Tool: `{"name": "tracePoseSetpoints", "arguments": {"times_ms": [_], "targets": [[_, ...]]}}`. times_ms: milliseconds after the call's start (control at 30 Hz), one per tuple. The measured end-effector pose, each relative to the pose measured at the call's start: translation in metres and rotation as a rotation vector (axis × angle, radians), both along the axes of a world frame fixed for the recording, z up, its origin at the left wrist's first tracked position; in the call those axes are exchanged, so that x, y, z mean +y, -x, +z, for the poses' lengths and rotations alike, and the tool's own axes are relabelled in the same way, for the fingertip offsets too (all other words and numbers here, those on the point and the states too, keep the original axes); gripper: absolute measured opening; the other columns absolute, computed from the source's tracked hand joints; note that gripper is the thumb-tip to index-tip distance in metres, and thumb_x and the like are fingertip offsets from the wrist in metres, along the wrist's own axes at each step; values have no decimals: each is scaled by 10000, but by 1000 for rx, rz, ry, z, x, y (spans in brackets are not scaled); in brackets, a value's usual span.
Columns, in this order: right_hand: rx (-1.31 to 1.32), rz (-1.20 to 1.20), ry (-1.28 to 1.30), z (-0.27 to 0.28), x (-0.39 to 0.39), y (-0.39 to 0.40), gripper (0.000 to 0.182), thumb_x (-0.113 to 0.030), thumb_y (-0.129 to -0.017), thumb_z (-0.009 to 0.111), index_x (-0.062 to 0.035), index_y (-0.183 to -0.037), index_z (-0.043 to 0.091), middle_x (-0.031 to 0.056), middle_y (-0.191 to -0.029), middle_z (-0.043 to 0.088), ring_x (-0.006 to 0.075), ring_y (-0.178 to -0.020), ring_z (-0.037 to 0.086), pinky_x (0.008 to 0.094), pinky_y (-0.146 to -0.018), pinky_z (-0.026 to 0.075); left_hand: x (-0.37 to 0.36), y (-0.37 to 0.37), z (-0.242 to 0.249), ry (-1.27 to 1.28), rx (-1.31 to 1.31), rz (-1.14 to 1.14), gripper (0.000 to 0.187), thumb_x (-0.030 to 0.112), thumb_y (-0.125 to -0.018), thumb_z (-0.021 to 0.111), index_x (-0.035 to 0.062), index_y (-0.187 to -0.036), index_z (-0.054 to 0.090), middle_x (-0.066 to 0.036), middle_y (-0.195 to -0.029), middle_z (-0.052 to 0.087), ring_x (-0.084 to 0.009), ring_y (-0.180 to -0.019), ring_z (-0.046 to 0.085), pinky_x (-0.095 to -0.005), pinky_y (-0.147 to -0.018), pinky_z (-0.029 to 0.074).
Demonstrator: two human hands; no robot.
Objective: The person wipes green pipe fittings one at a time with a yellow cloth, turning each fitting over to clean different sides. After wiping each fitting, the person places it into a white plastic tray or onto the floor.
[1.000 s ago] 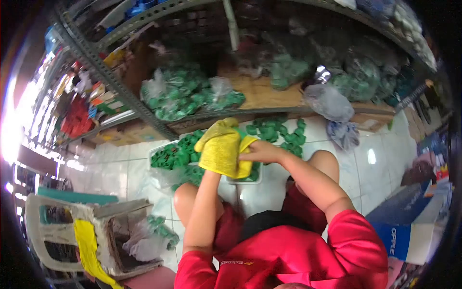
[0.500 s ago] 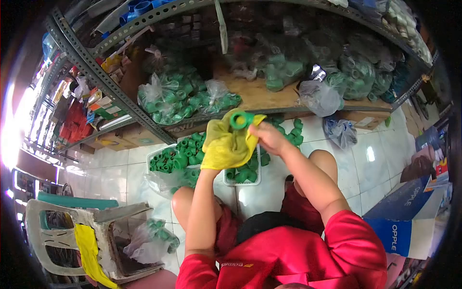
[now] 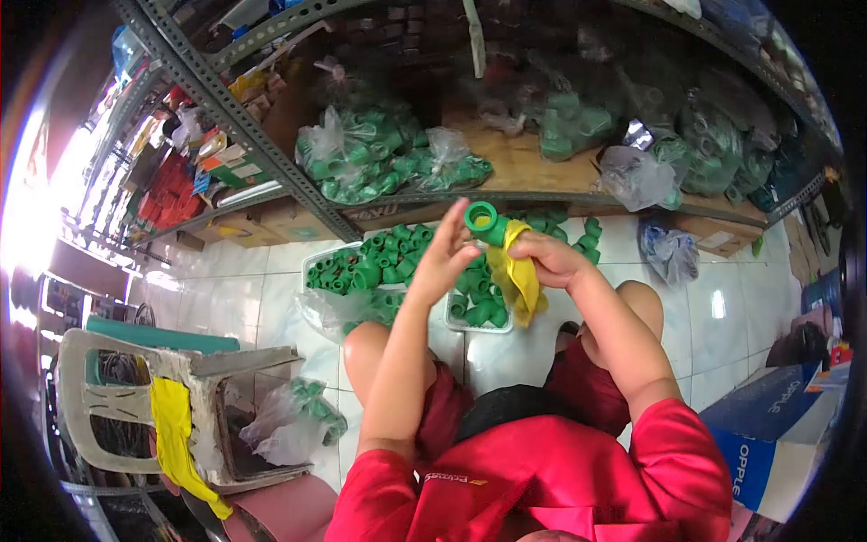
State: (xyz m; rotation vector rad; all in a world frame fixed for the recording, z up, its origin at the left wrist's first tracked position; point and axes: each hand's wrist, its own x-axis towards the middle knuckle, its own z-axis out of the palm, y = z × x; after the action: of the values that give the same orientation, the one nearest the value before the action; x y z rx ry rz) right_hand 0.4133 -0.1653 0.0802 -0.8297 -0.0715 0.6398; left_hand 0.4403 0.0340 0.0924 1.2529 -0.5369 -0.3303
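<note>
My right hand (image 3: 553, 260) is closed on a yellow cloth (image 3: 517, 280) and a green pipe fitting (image 3: 493, 232). The fitting's round opening faces up toward me, while the cloth hangs below my fingers. To the left of the fitting, my left hand (image 3: 441, 260) is bare, with its fingers stretched out. Whether its fingertips touch the fitting's rim is hard to tell. Beneath my hands, a white tray (image 3: 307, 268) of green fittings sits on the floor, and a smaller white tray (image 3: 479, 329) stands to its right with more of them.
Ahead stands a metal-framed shelf (image 3: 312, 199) with bagged green fittings (image 3: 361, 149). A worn plastic chair (image 3: 86, 406) draped with a yellow cloth (image 3: 172, 420) is at left, beside a plastic bag (image 3: 284, 425). A blue-and-white box (image 3: 759, 420) stands at right.
The yellow cloth has come off my left hand, which is now bare and moved left. My right hand holds the cloth bunched with the fitting. My view has shifted left.
</note>
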Motion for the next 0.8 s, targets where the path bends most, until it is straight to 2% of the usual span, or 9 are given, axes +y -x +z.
{"name": "tracePoseSetpoints", "arguments": {"times_ms": [133,167,200,300,400,467,567,667,800], "targets": [[-213,113,294,6,19,14,417,-184,-763,584,16,-1109,466,68,-927,567,136,-821,563,264,-728,451,-2,3,2,-255,27,220,425,66,-854,494,64,-1264,380,-39,-1028,524,-116,-874,511,-248,-752,439],[-291,39,331,-6,27,16,415,-211,-756,586,3,-1100,496,87,-953,575,161,-817,568,287,-727,454,-7,6,0,-209,26,314,294,184,-870,511,32,-1122,509,-25,-809,561,-84,-701,503,-232,-629,443],[-291,44,330,-5,30,18,415,-211,-756,586,3,-1100,496,87,-953,575,161,-817,568,287,-727,454,-4,6,0,-210,27,320,294,184,-870,511,32,-1122,509,-25,-809,561,-84,-701,503,-232,-629,443],[-696,230,1352,2,39,24,326,-268,-746,530,-74,-1004,581,149,-1024,566,301,-911,552,375,-776,435,2,2,-10,-778,-108,464,466,436,-784,588,-17,-892,584,-146,-652,564,-249,-614,538,-327,-622,448],[-1042,70,1613,-34,51,25,358,-294,-736,517,-69,-1009,571,166,-990,583,345,-918,538,405,-787,428,3,0,-25,-974,-61,534,589,535,-741,577,-45,-846,570,-188,-694,579,-335,-654,544,-385,-633,435],[-1057,-38,1585,-41,55,27,341,-271,-741,522,-60,-1004,567,167,-951,594,336,-872,558,388,-765,438,3,0,-24,-976,-89,566,658,589,-705,572,-58,-820,559,-191,-687,581,-343,-669,558,-395,-638,432],[-441,3,884,-47,55,14,288,-183,-746,542,-52,-1002,558,110,-970,594,238,-841,570,330,-740,437,1,-2,-27,-995,-44,554,582,521,-736,586,-49,-846,562,-203,-748,582,-343,-712,552,-379,-681,433],[43,-42,179,-29,50,10,267,-162,-792,517,-13,-1013,521,89,-948,590,190,-826,577,305,-737,451,-8,-7,-34,-691,-273,692,474,429,-787,576,-35,-881,560,-193,-820,579,-307,-776,553,-344,-722,425],[148,21,-71,-14,42,6,255,-165,-814,510,-20,-1023,504,100,-929,591,194,-818,588,320,-741,470,-11,-5,-17,-355,-66,590,315,296,-909,419,22,-1007,538,-78,-938,546,-161,-879,491,-270,-812,379]]}}
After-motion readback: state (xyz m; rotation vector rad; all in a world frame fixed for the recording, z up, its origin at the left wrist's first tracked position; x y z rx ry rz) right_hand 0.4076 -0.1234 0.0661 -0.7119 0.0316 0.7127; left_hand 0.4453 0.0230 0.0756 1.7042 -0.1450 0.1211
